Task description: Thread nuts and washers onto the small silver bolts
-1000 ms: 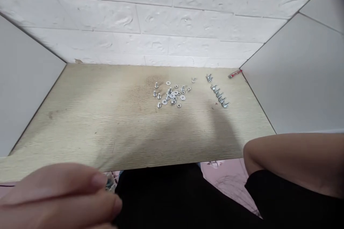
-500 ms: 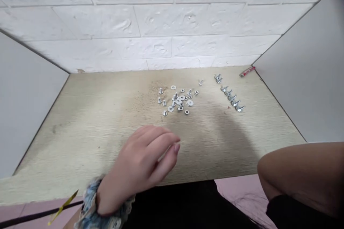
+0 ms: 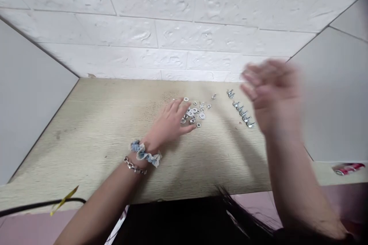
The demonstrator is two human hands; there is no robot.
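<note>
My left hand (image 3: 172, 120) lies over the left side of a small pile of hardware, its fingers spread and palm down. Flat washers (image 3: 202, 116), hex nuts (image 3: 198, 125) and short bolts (image 3: 201, 105) show beside the fingertips; the pile's left part is hidden under the hand. Raised at the right is my right hand (image 3: 276, 92), smeared by motion, its fingers bent; whether it holds anything is unclear. Below and left of it, several bolts fitted with washers (image 3: 243, 114) stand in a slanting row on the wooden tabletop (image 3: 86, 134).
A red and silver tool-like object (image 3: 349, 169), blurred, rests at the table's front right. White brick-patterned wall (image 3: 172, 34) closes off the back, and grey panels (image 3: 28, 103) flank the sides. A black cable with a yellow tie (image 3: 64, 201) hangs at the front left.
My left hand has reached forward onto the pile and spread its fingers. My right hand has come into view, raised. The red object has gone from the back right corner to the front right.
</note>
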